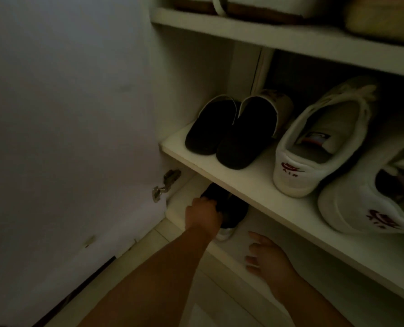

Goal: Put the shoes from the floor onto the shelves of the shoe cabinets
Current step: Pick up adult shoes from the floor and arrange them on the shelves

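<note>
Head view: the dim picture looks down into an open shoe cabinet, its door [66,138] swung out to the left on a hinge [165,185]; the left hand [203,213] reaches low and forward, fingers curled over the near rim of a dark shoe [231,208], so it holds that shoe; the shoe sits at the left end of the bottom shelf [314,267], tucked partly under the front edge of the middle shelf [255,180]; its long axis appears to run from the shelf's front edge back into the cabinet, with a pale heel part nearest the person and the toe hidden in the dark; the shoe therefore lies straight ahead of the left hand, just beyond the knuckles, and any further push would go along that axis, deeper in; the right hand [267,253] hangs near the same shelf's front, to the right of the shoe and apart from it, fingers spread and loose, holding nothing; the left hand is plainly the nearer one; on the middle shelf stand a pair of black slippers [219,135] and two white sneakers [314,147], heels outward; whether the dark shoe rests flat cannot be told
</note>
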`<state>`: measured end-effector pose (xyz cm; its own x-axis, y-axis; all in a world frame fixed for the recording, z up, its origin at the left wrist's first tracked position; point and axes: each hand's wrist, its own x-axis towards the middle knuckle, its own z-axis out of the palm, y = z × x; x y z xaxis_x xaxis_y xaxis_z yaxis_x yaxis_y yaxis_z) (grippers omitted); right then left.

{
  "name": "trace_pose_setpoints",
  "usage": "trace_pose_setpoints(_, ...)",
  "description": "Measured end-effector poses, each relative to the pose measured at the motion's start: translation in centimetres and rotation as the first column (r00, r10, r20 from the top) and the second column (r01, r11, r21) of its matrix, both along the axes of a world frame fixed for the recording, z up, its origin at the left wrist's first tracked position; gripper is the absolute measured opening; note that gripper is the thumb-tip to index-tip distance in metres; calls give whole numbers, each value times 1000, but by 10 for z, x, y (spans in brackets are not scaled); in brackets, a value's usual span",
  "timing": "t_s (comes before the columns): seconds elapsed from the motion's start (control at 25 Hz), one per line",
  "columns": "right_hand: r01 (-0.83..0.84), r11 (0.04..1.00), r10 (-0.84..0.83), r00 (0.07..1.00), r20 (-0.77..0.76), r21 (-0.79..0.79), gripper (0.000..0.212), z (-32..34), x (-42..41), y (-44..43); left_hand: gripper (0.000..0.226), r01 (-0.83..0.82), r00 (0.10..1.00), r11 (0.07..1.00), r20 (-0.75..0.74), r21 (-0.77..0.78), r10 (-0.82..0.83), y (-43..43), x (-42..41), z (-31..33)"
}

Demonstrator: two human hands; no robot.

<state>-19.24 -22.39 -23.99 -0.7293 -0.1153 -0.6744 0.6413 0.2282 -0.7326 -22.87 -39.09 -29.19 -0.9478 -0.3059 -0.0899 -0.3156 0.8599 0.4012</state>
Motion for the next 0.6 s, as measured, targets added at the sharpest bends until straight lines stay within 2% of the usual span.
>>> trace_pose_setpoints(0.08,26,1000,-26,1000,-3,-13,43,19,18,-6,38,5,997,998,-80,68,0,-8,41,16)
trace_pose_setpoints(0.16,27,1000,-27,999,-28,-13,41,34,40,-16,40,2,991,1000,-134,24,2,-25,86,32)
trace_pose_setpoints(0.28,11,999,-14,998,-67,-43,38,62,79,-34,40,-118,968,991,-231,-61,101,-60,153,68)
trace_pose_setpoints(0.36,-4,997,-3,997,-83,-78,36,78,109,-49,36,-193,942,980,-287,-37,174,-77,199,93)
trace_pose_setpoints(0.52,-28,978,-1,990,-138,-205,35,115,173,-70,29,-343,892,939,-307,13,331,-105,299,120)
trace_pose_setpoints(0.6,4,970,-41,989,-145,-245,32,131,192,-74,27,-435,833,898,-351,63,428,-120,338,130)
